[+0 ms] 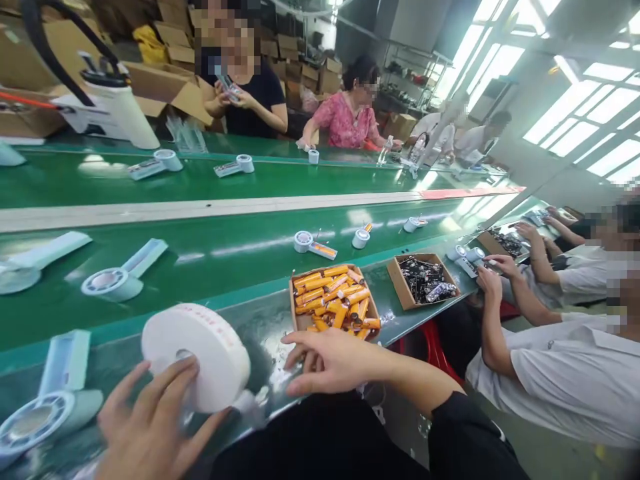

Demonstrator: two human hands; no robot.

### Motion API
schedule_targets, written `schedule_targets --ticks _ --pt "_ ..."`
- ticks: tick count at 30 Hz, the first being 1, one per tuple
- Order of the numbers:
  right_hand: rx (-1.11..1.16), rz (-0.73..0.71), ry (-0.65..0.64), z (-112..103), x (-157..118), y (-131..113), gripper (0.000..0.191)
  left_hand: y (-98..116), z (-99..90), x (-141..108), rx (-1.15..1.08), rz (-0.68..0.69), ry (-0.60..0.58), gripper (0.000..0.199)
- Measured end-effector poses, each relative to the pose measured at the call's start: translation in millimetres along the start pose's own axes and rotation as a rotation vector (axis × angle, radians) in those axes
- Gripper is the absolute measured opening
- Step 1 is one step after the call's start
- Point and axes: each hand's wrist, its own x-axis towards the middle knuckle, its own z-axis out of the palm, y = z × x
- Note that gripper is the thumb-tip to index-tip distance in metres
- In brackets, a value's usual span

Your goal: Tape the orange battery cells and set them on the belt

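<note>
My left hand (155,420) is at a thick roll of white tape (197,347) with faint red print, which stands tilted on its edge. Fingertips rest on its flat face by the core hole, and the thumb reaches along the lower edge. A small pale, blurred piece (247,405) is just past the thumb. My right hand (335,363) hovers over the bench with index finger stretched and thumb apart, nothing visible in it. Just beyond it is a cardboard box of orange cylindrical batteries (333,298). Left of my left hand lies a pale blue handheld fan (50,420).
More fans, such as one pale blue fan (113,283), lie along the green conveyor belt (240,260). A box of small black parts (423,280) stands to the right. Co-workers in white shirts (555,373) sit at right; others work across the belt, near a white canister (127,113).
</note>
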Motion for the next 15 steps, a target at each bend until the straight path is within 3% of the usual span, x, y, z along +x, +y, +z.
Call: schedule_targets --ticks 1,4,7,9,11,13,15 --pt "-0.001 -0.005 -0.073 12 -1 -1 0.073 12 -3.1 1 -0.004 0.025 -0.004 0.102" --pt "-0.002 -0.159 -0.227 41 -8 8 0.039 38 -9.6 7 0.028 0.046 -0.036 0.118" --pt "-0.081 -0.321 -0.283 65 -16 31 0.033 46 -10.2 12 0.049 -0.193 0.052 0.113" --pt "-0.154 -0.295 -0.259 76 -21 46 0.029 47 -7.6 12 0.085 -0.271 0.142 0.103" --pt "-0.102 -0.160 -0.167 81 -25 54 0.031 48 -1.8 9 0.139 -0.130 0.230 0.096" --pt "0.049 -0.044 -0.059 79 -25 54 0.061 50 6.2 5 0.165 0.092 0.263 0.083" --pt "0.123 -0.068 -0.010 75 -23 49 0.062 54 13.2 1 0.154 0.223 0.239 0.067"
